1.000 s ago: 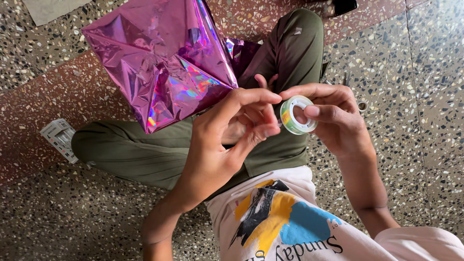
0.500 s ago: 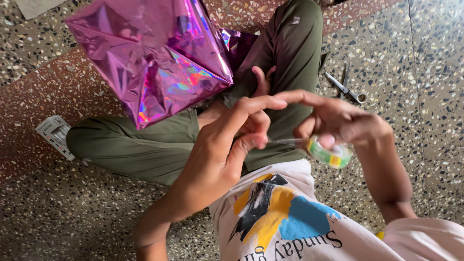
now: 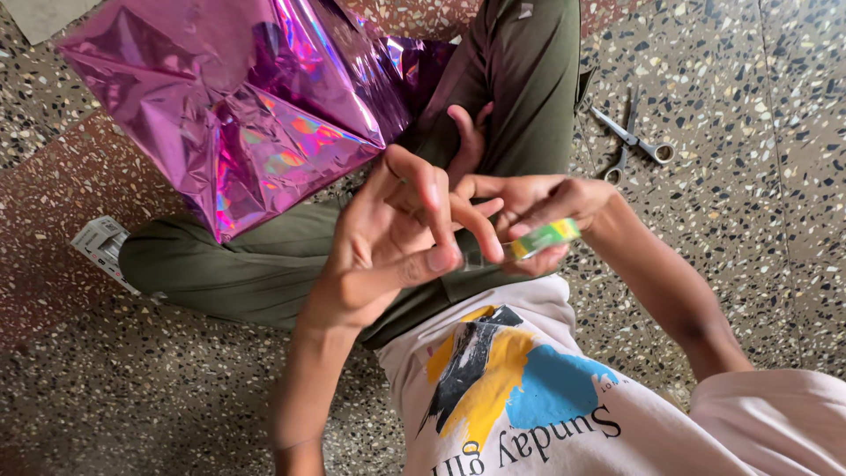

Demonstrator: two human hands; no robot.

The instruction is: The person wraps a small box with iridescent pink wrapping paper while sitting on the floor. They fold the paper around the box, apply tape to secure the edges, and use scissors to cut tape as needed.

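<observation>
The right hand (image 3: 538, 207) grips a green tape roll (image 3: 546, 238). The left hand (image 3: 397, 242) pinches the clear tape end beside it, other fingers spread. Pink foil (image 3: 229, 106) rests on the lap, scissors (image 3: 630, 137) on the floor.

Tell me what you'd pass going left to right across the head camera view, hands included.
Printed white packet on the floor → shiny pink foil-wrapped parcel → left hand → right hand holding the green tape roll → scissors on the floor.
</observation>
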